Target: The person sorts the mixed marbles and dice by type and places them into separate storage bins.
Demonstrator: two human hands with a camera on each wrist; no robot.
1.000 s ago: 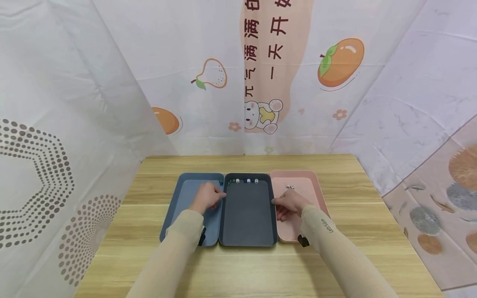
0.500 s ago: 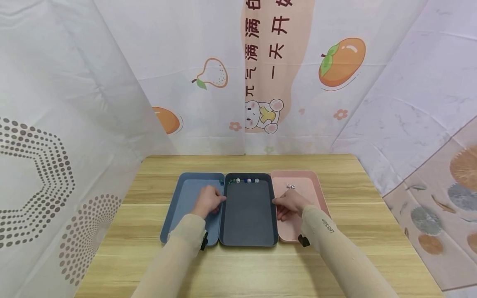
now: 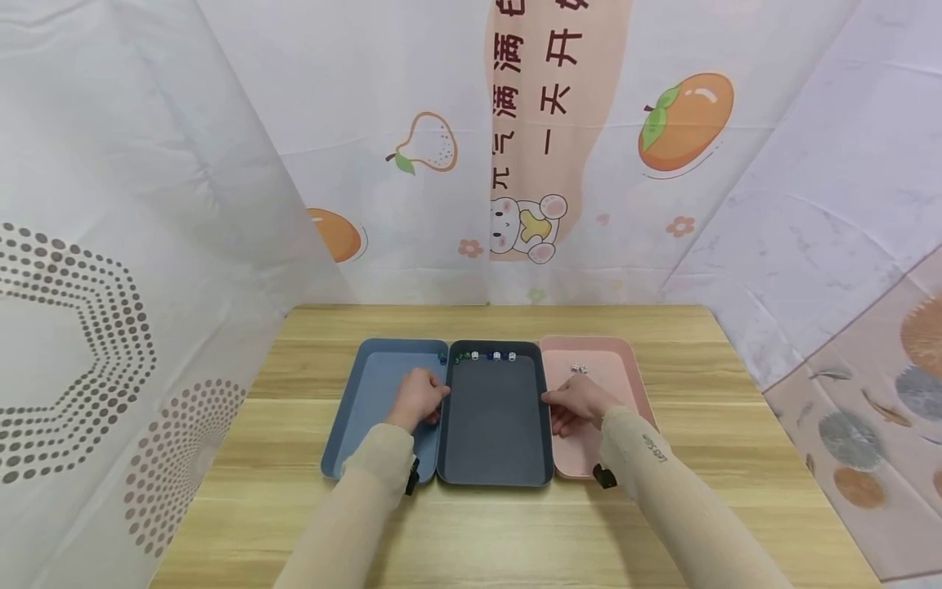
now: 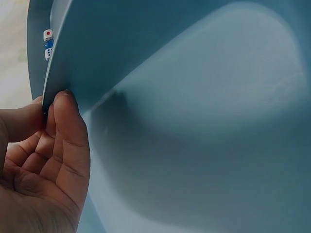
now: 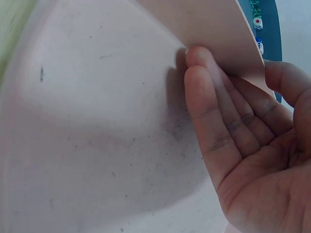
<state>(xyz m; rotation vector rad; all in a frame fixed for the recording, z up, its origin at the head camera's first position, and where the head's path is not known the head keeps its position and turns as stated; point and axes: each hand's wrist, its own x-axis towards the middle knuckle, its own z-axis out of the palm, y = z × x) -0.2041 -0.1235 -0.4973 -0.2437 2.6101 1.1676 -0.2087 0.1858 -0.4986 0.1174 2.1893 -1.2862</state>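
My left hand (image 3: pixel 419 395) reaches over the blue tray (image 3: pixel 383 393) and pinches the side wall where it meets the dark tray (image 3: pixel 496 425). In the left wrist view, the thumb lies on the outer side of that wall and the fingertips (image 4: pixel 64 99) on the inner side. Over the pink tray (image 3: pixel 611 368), my right hand (image 3: pixel 581 398) pinches the wall bordering the dark tray, thumb outside and fingers (image 5: pixel 201 87) inside. Along the dark tray's back edge stand white dice (image 3: pixel 496 356), blue pieces (image 3: pixel 490 356) and green pieces (image 3: pixel 462 357).
Two small white dice (image 3: pixel 579 368) lie toward the back of the pink tray. Small blue-green pieces (image 3: pixel 443 358) sit in the blue tray's back right corner. The three trays stand side by side on a wooden table (image 3: pixel 500 540), with a printed curtain (image 3: pixel 441 278) behind.
The left hand has drawn slightly back toward the body along the wall. The right hand keeps its place. The whole head view has shifted a little; the dice stay put.
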